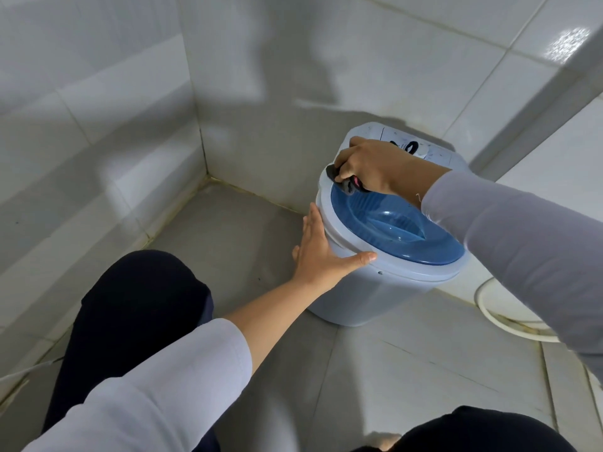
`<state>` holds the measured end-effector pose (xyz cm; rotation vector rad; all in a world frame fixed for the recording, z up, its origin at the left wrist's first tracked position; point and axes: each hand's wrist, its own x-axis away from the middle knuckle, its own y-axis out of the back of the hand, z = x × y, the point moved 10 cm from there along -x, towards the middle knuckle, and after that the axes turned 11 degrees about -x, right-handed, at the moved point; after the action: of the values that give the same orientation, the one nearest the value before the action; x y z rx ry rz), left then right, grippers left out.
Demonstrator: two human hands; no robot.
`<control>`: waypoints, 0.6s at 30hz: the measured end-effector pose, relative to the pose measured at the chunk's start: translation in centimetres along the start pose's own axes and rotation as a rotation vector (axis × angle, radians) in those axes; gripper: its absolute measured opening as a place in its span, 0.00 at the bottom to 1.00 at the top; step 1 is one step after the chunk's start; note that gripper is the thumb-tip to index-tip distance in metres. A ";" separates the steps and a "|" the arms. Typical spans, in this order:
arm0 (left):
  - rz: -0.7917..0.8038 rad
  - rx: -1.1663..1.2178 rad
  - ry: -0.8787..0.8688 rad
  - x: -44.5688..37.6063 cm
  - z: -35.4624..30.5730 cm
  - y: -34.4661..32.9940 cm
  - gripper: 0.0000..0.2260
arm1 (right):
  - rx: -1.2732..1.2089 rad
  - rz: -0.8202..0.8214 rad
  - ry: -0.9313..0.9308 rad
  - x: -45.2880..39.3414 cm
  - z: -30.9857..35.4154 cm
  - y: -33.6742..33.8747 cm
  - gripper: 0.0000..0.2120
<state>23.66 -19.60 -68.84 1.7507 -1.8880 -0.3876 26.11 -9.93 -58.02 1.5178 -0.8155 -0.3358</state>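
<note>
Curled tight, the grip of the right hand (pixel 378 164) is clamped on a dark cloth (pixel 346 187), pressing it to the white rim at the far left edge of the blue lid (pixel 391 230). The left hand (pixel 321 252) lies flat, fingers straight, against the side of the small washing machine (pixel 375 288), which stands on the tiled floor (pixel 248 223) near the corner. Wiping the top looks to be the step in hand. Next, the cloth probably has to travel round the rim while the left hand braces the light tub against sliding.

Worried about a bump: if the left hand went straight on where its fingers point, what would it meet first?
Likely the wall behind the washer that the left hand touches; depth is unclear.
</note>
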 end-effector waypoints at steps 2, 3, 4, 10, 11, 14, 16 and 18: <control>0.016 0.000 0.001 0.0 0.0 0.0 0.59 | -0.071 -0.005 -0.035 -0.2 -1.1 0.2 0.20; 0.025 -0.002 0.002 -0.1 0.1 0.0 0.58 | -0.115 -0.025 -0.048 -0.3 -1.6 0.6 0.20; 0.032 -0.005 0.000 -0.1 0.2 0.2 0.57 | -0.158 -0.051 -0.062 -0.4 -2.2 1.2 0.20; 0.044 0.010 0.001 -2.6 0.2 3.2 0.46 | -0.237 -0.117 -0.130 -0.3 -4.9 3.9 0.24; 0.039 -0.003 -0.003 -3.5 0.1 3.8 0.45 | -0.224 -0.096 -0.105 -0.5 -4.3 3.7 0.24; 0.029 -0.059 -0.049 -6.0 -1.1 5.5 0.42 | -0.165 -0.018 -0.013 -1.0 -2.0 2.4 0.23; 0.066 -0.085 -0.061 -7.4 -1.5 5.9 0.43 | -0.162 0.012 0.019 -1.2 -1.3 1.5 0.23; 0.129 -0.127 -0.051 -8.5 -1.5 5.8 0.45 | -0.176 0.041 0.005 -1.2 -1.4 0.7 0.23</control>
<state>19.87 -10.36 -66.06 1.5413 -1.9551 -0.4963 25.97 -8.07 -57.44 1.3359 -0.7915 -0.3637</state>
